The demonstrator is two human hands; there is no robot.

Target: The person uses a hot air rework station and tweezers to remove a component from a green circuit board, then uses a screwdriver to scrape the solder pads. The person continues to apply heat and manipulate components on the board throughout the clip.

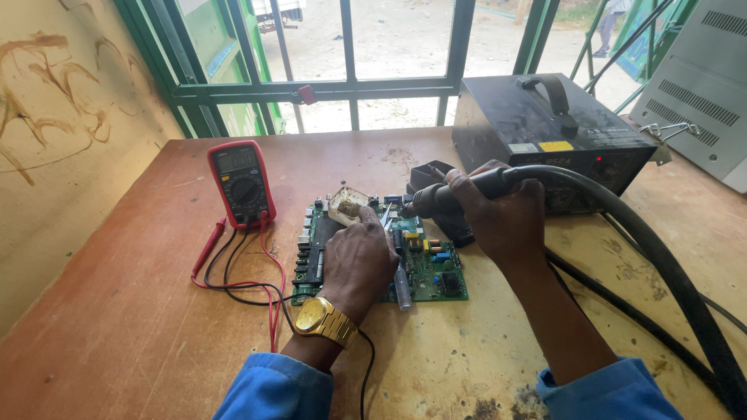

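A green circuit board lies flat on the wooden table. My left hand, with a gold watch on the wrist, rests on the board and holds thin tweezers pointed at its upper middle. My right hand grips the black handle of a hot-air tool, whose nozzle points down-left at the same spot on the board. A thick black hose runs from the handle off to the right. A small open tin sits at the board's top edge.
A red multimeter with red and black leads lies left of the board. A black rework station stands at the back right, a grey case beyond it. A green barred window is behind the table.
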